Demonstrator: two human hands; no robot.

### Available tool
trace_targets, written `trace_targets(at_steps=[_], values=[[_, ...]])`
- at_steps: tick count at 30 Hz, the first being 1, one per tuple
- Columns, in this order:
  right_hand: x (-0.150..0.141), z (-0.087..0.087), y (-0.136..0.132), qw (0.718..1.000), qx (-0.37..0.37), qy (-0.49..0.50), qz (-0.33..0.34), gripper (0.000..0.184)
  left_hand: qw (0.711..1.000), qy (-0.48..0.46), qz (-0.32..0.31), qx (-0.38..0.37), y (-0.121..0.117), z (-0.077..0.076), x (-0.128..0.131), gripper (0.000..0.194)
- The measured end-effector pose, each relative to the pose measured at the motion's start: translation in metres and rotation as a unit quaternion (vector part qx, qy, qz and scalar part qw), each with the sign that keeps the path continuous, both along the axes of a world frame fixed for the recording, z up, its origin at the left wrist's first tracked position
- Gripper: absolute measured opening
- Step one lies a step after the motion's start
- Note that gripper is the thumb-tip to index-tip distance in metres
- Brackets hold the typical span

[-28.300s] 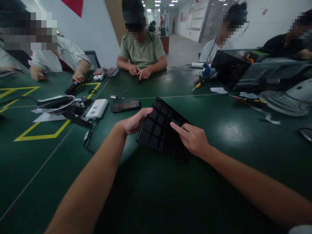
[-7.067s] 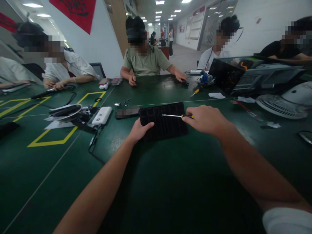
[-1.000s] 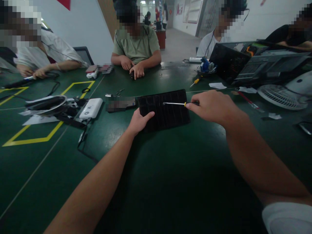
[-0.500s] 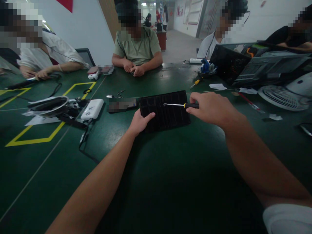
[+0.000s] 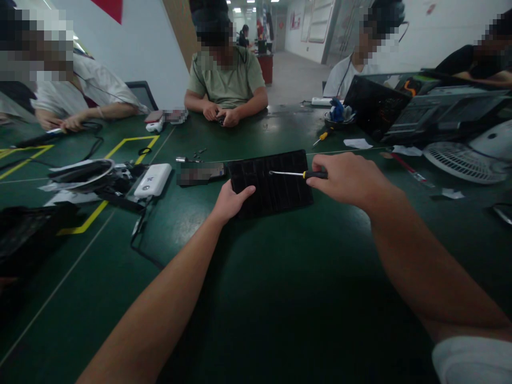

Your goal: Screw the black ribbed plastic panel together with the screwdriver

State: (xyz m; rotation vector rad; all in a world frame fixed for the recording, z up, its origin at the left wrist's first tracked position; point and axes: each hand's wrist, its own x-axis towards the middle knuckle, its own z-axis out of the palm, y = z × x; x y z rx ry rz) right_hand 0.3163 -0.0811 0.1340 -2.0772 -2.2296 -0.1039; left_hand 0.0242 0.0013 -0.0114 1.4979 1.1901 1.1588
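Note:
My left hand (image 5: 233,201) grips the left edge of a black ribbed rectangular panel (image 5: 282,192), thumb on its face and the other fingers hidden behind. The panel is tilted up toward me over the green table. My right hand (image 5: 344,178) is closed around the black and yellow handle of a screwdriver (image 5: 292,174). Its shaft points left across the panel, and the tip is at the panel's upper middle; whether it sits in a screw I cannot make out. Just left of the panel lies a dark flat object (image 5: 200,174), partly blurred, with small metal parts (image 5: 196,157) behind it.
A white power bank (image 5: 153,180) with a cable and a heap of cables and papers (image 5: 84,176) lie left. A black object (image 5: 32,234) is at the left edge. Right are a yellow screwdriver (image 5: 322,137), paper scraps (image 5: 358,143) and a white fan (image 5: 464,160). Several people sit around the table.
A black object has come into view at the left edge, over the yellow tape. My hands, the panel and the screwdriver have stayed nearly in place.

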Motion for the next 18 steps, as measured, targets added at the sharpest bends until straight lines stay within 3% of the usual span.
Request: trace_targets(at_steps=[18], values=[[0.0006, 0.0011, 0.0004, 1.000, -0.008, 0.000, -0.002, 0.034, 1.000, 0.020, -0.006, 0.009, -0.0011, 0.0023, -0.0001, 0.049]])
